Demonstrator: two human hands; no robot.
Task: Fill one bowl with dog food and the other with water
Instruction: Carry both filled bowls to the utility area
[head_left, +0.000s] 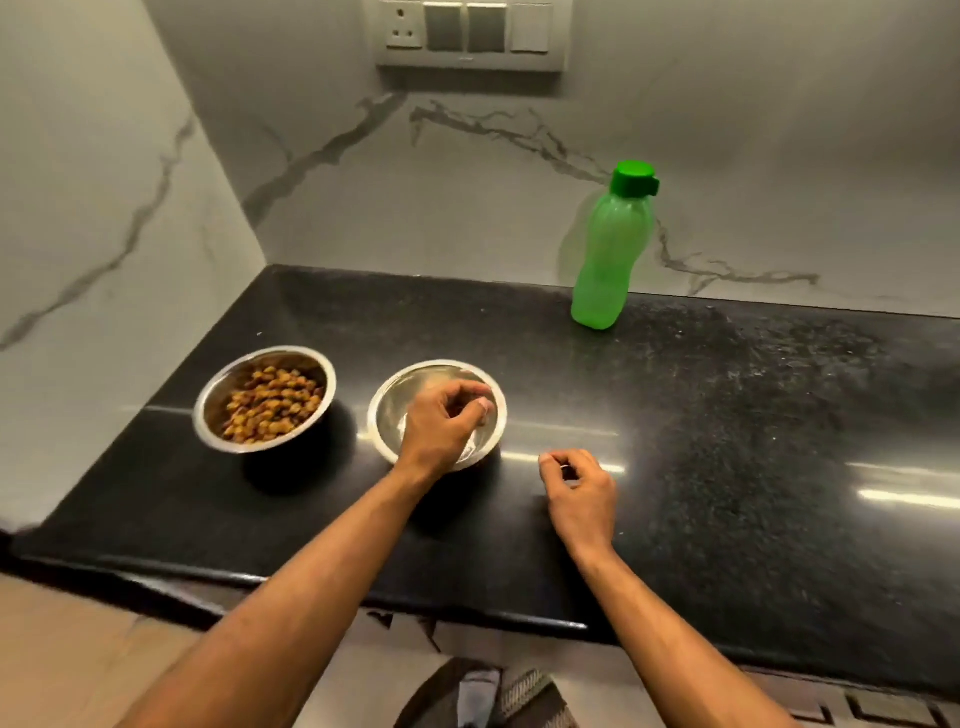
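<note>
Two steel bowls stand side by side on the black counter (675, 415). The left bowl (208, 400) holds brown dog food (272, 405). My left hand (447, 421) hovers over the right bowl (387, 410) with its fingers loosely curled, and I see nothing in it. I cannot tell whether this bowl holds water, since the hand covers much of its shiny inside. My right hand (579, 491) hangs just above the counter to the right of that bowl, fingers loosely curled and empty. A green bottle (605, 260) stands upright at the back right, with its green cap on.
Marble walls close the counter on the left and at the back. A switch panel (470, 34) sits high on the back wall. The counter's front edge runs below my forearms, and bare counter stretches to the right of the bowls.
</note>
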